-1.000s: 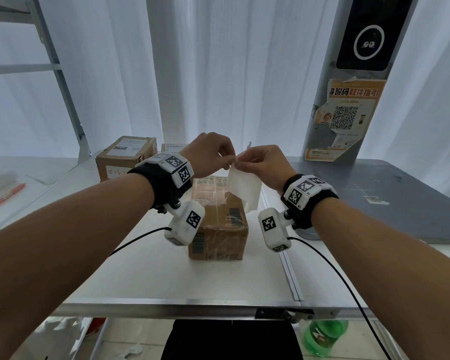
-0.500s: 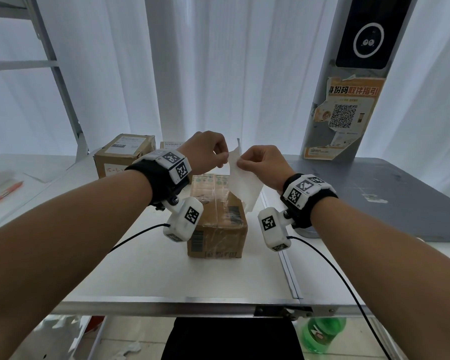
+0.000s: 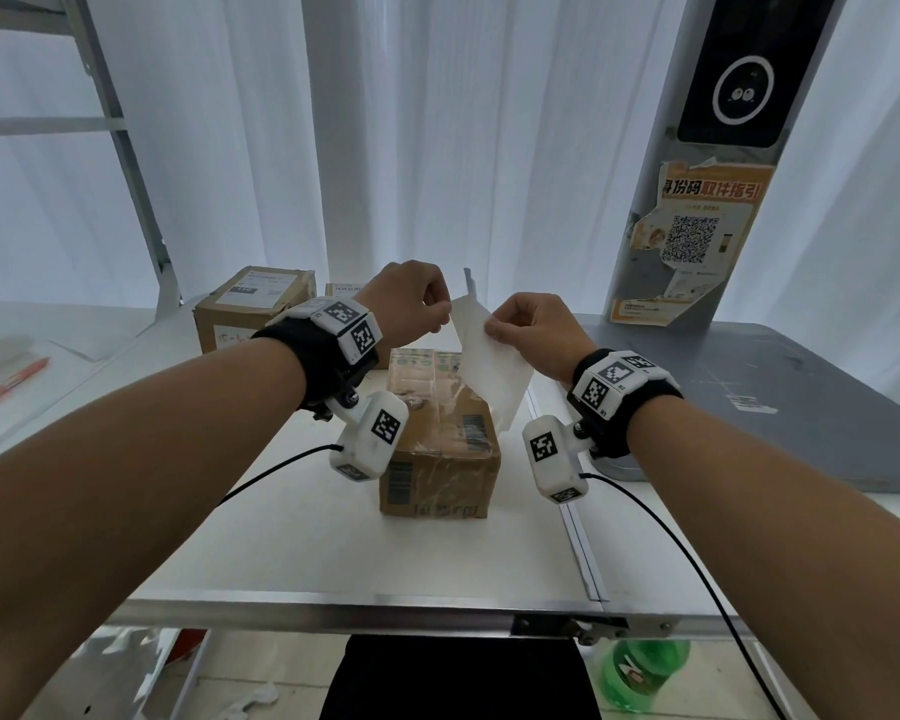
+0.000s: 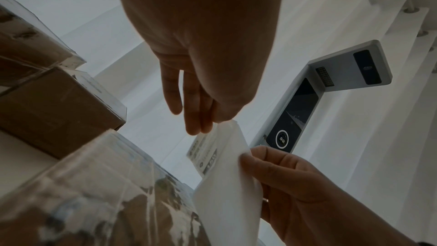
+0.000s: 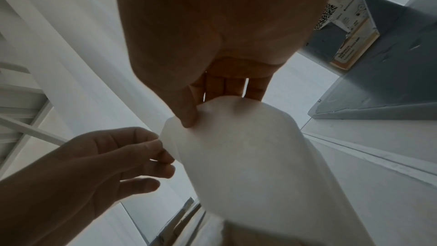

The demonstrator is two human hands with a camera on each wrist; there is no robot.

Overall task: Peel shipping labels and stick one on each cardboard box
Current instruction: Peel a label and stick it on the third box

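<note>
Three brown cardboard boxes sit on the long white worktable (image 3: pixel 261 543), and the tape-wrapped cardboard box (image 3: pixel 440 433) nearest the person serves as my landmark: it stands square in front of them, I judge so the next label can drop straight onto its bare top. Behind it to the left, the labelled cardboard box (image 3: pixel 254 306) already wears a white sticker, and a third box (image 3: pixel 341 290) peeks out beside that one, its label showing too; both look set back as finished. Directly above the taped box both hands are raised, holding the white rectangular shipping label sheet (image 3: pixel 489 366) up in the air, likely to work it free without it catching on anything. The right hand (image 3: pixel 533 330) pinches the sheet's upper edge, steadying it, while the left hand (image 3: pixel 411 298) pinches the top corner, fingers curled, apparently parting label from backing.
</note>
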